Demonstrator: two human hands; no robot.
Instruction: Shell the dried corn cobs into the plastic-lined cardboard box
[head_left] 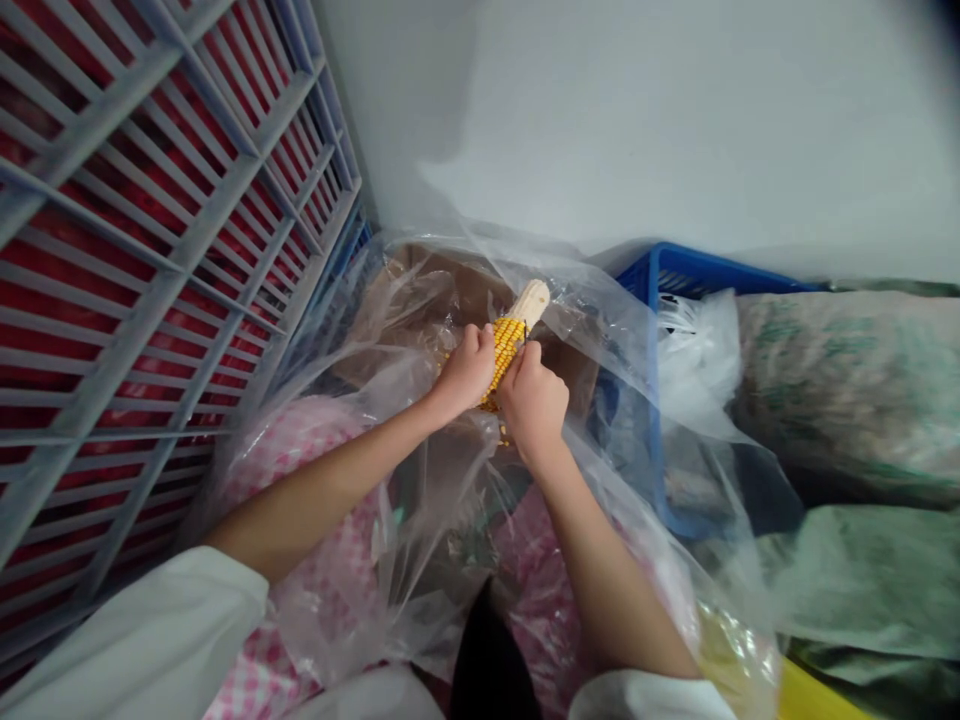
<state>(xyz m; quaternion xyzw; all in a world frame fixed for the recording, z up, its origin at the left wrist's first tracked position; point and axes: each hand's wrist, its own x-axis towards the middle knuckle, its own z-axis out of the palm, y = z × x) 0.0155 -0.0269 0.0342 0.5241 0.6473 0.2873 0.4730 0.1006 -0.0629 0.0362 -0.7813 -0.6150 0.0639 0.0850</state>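
A partly shelled corn cob (507, 358) slants up and away over a box, its upper end bare and pale, its lower part covered in yellow kernels. My left hand (470, 372) is closed around the cob's left side. On the right side my right hand (535, 398) is closed and pressed against the kernels. A small, thin dark tool (526, 332) pokes out past its thumb; most of it is hidden in the fist. Below the hands, a clear plastic sheet (439, 480) drapes over the cardboard box (442, 285), with a few loose kernels on it.
A tall slatted plastic crate (169, 250) with red contents rises at the left. To the right stands a blue basket (654, 380) holding a white plastic bag (694, 350), beside stuffed sacks (847, 385). A pale wall (637, 130) closes off the back.
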